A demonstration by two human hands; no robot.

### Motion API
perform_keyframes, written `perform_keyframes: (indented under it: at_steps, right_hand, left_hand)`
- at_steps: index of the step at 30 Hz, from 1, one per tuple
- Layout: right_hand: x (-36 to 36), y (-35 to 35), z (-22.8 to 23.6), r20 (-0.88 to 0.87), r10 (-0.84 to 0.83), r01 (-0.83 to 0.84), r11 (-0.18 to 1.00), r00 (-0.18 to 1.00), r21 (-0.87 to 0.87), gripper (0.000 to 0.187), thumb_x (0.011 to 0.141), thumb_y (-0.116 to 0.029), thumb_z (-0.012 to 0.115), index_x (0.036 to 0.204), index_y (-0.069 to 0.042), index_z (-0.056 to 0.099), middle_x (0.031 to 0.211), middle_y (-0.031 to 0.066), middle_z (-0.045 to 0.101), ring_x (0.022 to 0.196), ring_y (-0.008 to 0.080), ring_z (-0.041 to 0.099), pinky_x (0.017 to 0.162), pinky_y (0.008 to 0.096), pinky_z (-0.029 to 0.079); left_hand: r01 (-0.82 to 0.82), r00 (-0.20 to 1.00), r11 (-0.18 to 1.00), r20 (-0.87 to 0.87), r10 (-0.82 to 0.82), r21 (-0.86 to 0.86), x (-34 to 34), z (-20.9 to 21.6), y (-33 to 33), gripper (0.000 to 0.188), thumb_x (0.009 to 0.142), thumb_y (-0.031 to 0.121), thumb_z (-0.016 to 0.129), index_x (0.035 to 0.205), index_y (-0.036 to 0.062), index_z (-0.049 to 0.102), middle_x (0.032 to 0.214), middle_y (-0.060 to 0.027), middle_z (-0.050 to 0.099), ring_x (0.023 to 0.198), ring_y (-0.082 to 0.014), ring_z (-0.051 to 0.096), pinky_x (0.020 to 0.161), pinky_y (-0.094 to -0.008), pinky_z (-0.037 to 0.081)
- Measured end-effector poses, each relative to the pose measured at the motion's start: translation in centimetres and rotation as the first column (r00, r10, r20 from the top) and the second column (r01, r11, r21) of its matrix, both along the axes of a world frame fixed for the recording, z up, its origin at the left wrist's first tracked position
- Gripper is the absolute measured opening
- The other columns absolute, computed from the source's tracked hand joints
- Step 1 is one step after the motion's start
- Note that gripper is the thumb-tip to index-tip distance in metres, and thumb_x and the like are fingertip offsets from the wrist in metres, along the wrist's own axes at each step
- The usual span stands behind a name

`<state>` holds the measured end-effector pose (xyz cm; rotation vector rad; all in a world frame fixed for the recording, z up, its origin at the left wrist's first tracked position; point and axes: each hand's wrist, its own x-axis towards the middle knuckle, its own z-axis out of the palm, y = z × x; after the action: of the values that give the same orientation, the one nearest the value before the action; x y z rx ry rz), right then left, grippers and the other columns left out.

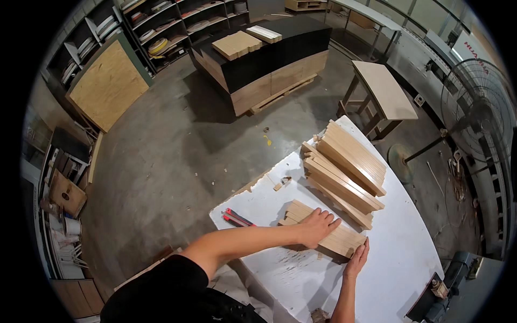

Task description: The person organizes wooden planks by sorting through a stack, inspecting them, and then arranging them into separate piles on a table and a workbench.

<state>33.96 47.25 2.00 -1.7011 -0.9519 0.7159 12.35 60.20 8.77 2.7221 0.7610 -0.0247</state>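
Observation:
A flat row of light wooden strips (343, 240) lies side by side on the white tabletop (388, 264). My left hand (318, 228) rests flat across the top of these strips, fingers stretched and slightly spread. At their right end, my right hand (356, 261) touches the end faces with its fingers extended; part of its thumb side is against the near corner. Neither hand is closed around a strip. Just beyond, stacks of longer wooden strips (344, 177) stand on edge, some leaning and fanned apart.
A red and grey utility knife (237, 217) and a small wood scrap (278, 187) lie on the table's left part. Machine parts (452, 285) stand at the lower right. Around are a fan (474, 102), a wooden side table (385, 86), a black-topped block (269, 59) and shelves (183, 24).

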Motion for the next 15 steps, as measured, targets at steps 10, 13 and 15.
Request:
perform_keyframes:
  at_steps: [10,13,15]
  right_hand:
    - [-6.0,-0.3,7.1,-0.657,-0.2,0.378,0.916,0.726,0.138,0.062,0.104,-0.054,0.034,0.141,-0.005,0.045,0.135,0.0074,0.054,0.117,0.0171,0.051,0.099,0.034,0.04]
    - [-18.4,4.0,9.3,-0.597,-0.016,0.182,0.958,0.802,0.219,0.061,0.104,-0.05,0.036,0.152,-0.011,0.032,0.149,0.0082,0.044,0.129,0.0214,0.045,0.107,0.0381,0.036]
    - [-25.9,6.5,8.2,-0.374,0.039,0.026,0.986,0.927,0.167,0.083,0.099,-0.064,0.032,0.155,-0.005,0.021,0.158,0.012,0.029,0.146,0.0269,0.025,0.118,0.0393,0.022]
  left_hand:
    - [-0.051,0.995,0.957,0.073,0.075,-0.285,-7.1,7.0,3.0,0.098,0.06,0.027,0.079,0.141,-0.007,0.036,0.124,-0.0259,0.051,0.119,-0.038,0.048,0.104,-0.0471,0.036]
    - [0.123,0.867,0.362,0.278,0.414,-0.924,-13.9,6.5,5.1,0.094,0.07,0.028,0.08,0.148,0.0035,0.033,0.135,-0.0149,0.05,0.128,-0.0259,0.046,0.107,-0.0379,0.038]
    - [0.348,0.722,0.119,0.347,0.598,-0.93,-16.9,7.4,4.7,0.089,0.076,0.028,0.078,0.148,0.0035,0.033,0.138,-0.0124,0.05,0.129,-0.0233,0.045,0.108,-0.0369,0.037]
